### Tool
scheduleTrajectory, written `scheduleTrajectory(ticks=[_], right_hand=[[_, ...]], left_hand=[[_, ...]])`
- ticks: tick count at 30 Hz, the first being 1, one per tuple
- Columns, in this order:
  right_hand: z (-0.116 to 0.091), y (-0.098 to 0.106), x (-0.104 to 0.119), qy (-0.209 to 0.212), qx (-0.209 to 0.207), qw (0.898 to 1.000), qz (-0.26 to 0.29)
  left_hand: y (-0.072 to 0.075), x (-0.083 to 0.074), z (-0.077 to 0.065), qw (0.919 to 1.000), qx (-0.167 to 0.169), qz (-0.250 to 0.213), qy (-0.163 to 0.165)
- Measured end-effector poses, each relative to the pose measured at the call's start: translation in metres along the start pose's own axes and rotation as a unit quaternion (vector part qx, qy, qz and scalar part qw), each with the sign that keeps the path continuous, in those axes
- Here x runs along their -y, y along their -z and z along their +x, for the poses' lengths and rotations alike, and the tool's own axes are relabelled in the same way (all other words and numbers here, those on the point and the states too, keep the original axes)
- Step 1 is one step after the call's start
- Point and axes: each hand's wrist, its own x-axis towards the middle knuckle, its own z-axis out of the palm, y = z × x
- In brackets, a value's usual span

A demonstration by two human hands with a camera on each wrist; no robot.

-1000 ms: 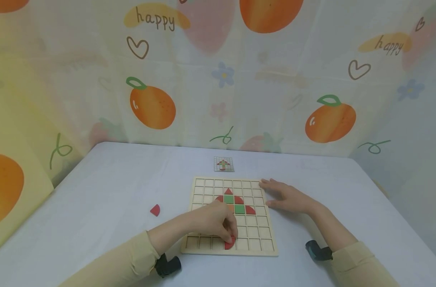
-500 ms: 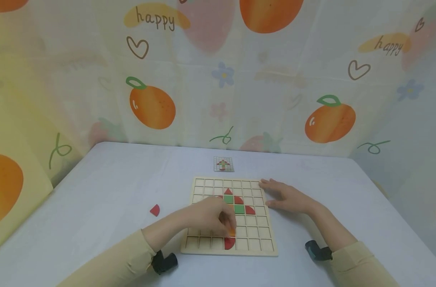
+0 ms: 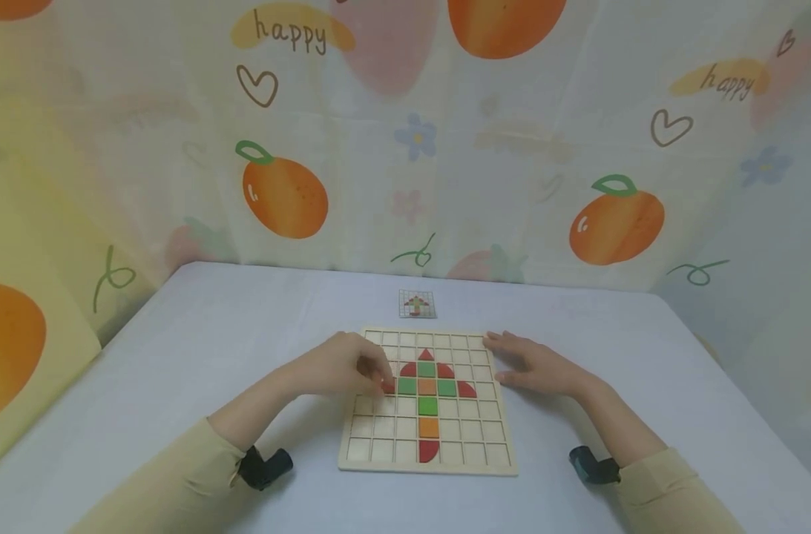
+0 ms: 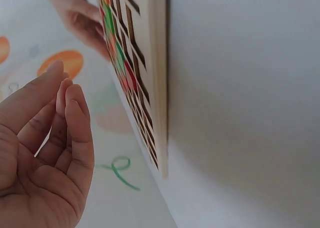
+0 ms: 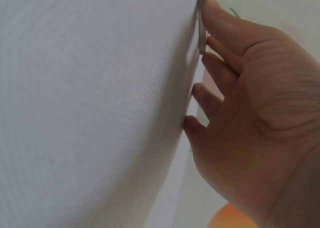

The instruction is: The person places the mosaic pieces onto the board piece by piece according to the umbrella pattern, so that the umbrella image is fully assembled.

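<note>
Coloured tiles in a cross-like figure lie in a wooden grid board [image 3: 475,430]. My left hand [image 3: 345,363] is above the board's left side, beside a partly covered red tile [image 3: 389,386]. Its fingers are loosely bent, thumb tip near the fingertips; in the left wrist view no tile shows between the fingertips [image 4: 75,95]. Down the stem sit a green tile [image 3: 428,406], an orange tile [image 3: 429,428] and a red quarter-round tile [image 3: 428,450]. My right hand [image 3: 535,367] rests with relaxed fingers at the board's right edge, thumb touching it in the right wrist view.
A small pattern card [image 3: 416,304] with a similar coloured figure lies behind the board. The white-covered table [image 3: 579,319] ends at a printed cloth backdrop [image 3: 485,170]. A black wrist camera [image 3: 265,469] hangs under each forearm.
My left hand has moved left and back from the lower stem, uncovering the orange and green tiles. The loose red tile's spot is now behind my left wrist. My right hand stays.
</note>
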Motion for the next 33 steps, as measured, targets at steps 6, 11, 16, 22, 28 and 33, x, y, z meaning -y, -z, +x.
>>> scheduleTrajectory(ticks=[6,11,16,22,28,33], right_hand=[[0.000,0.002,0.000,-0.006,0.001,1.000,0.005],[-0.001,0.002,0.000,-0.006,0.003,1.000,0.003],[-0.001,0.003,0.000,-0.005,0.001,1.000,0.006],[-0.001,0.002,0.000,-0.011,0.002,1.000,0.004],[-0.001,0.002,0.001,-0.012,0.002,1.000,0.004],[-0.002,0.003,0.002,-0.008,0.003,1.000,0.010]], left_hand=[[0.022,0.025,-0.012,0.9992,-0.031,0.003,0.025],[0.036,0.048,-0.016,0.9977,-0.041,0.005,0.054],[0.045,0.067,-0.023,0.9964,-0.035,0.002,0.077],[0.055,0.084,-0.032,0.9923,-0.009,-0.017,0.122],[0.057,0.099,-0.039,0.9908,0.016,-0.023,0.133],[0.057,0.107,-0.044,0.9921,0.045,-0.039,0.111]])
